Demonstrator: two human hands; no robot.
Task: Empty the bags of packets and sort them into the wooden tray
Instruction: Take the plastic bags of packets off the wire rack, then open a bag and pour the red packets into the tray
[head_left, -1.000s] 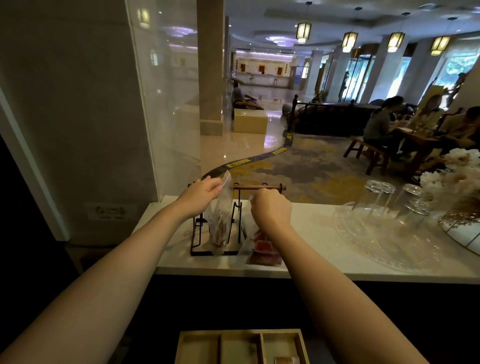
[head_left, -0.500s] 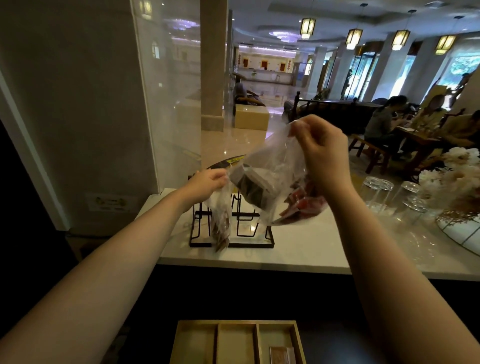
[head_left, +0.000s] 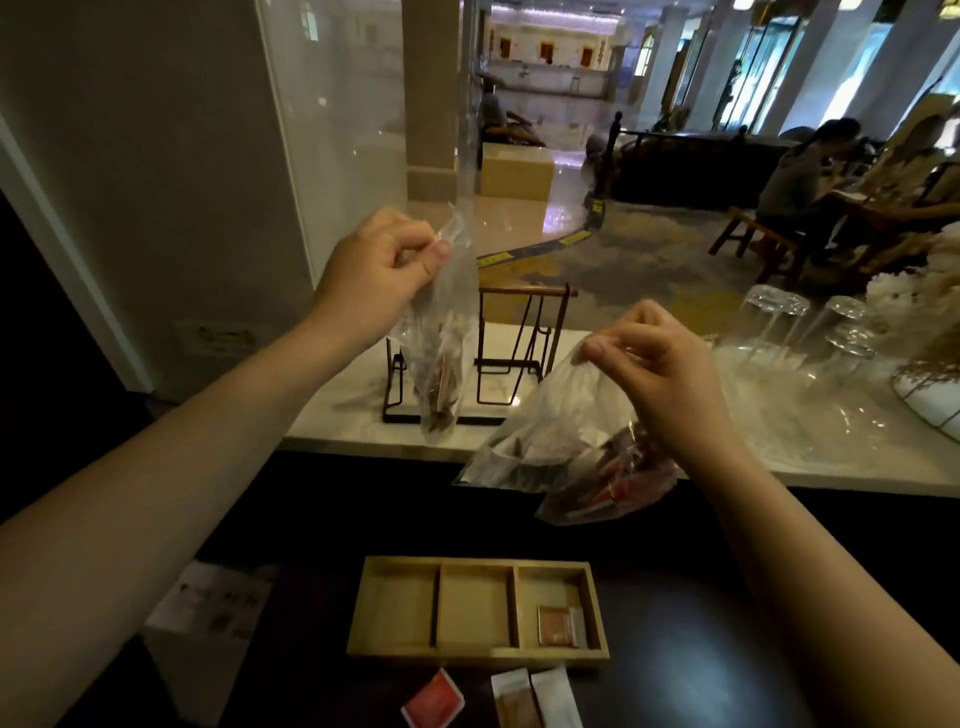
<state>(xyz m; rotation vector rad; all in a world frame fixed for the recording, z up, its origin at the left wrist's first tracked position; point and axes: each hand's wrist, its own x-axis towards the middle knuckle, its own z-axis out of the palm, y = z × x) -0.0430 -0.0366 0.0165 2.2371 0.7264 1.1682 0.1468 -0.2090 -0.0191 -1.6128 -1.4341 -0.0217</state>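
Note:
My left hand (head_left: 382, 267) pinches the top of a narrow clear bag (head_left: 440, 358) of brown packets that hangs in front of the wire rack. My right hand (head_left: 657, 371) grips the top of a larger clear bag (head_left: 566, 462) with dark and red packets, held above the dark lower counter. Below lies the wooden tray (head_left: 478, 657) with three compartments; a brown packet (head_left: 558, 626) lies in the right one, the other two are bare. In front of the tray lie a red packet (head_left: 434, 704) and two pale stick packets (head_left: 535, 701).
A black wire rack (head_left: 498, 353) stands on the white marble ledge (head_left: 363, 431). Upturned glasses (head_left: 810, 322) on a clear tray sit to the right, beside a flower arrangement (head_left: 924, 332). A leaflet (head_left: 213, 603) lies left of the tray. People sit at a table beyond.
Both bags came off the rack. My right hand lifted its bag high, then brought it down toward the tray. My left hand raised its bag. The view tilted down, showing the whole tray.

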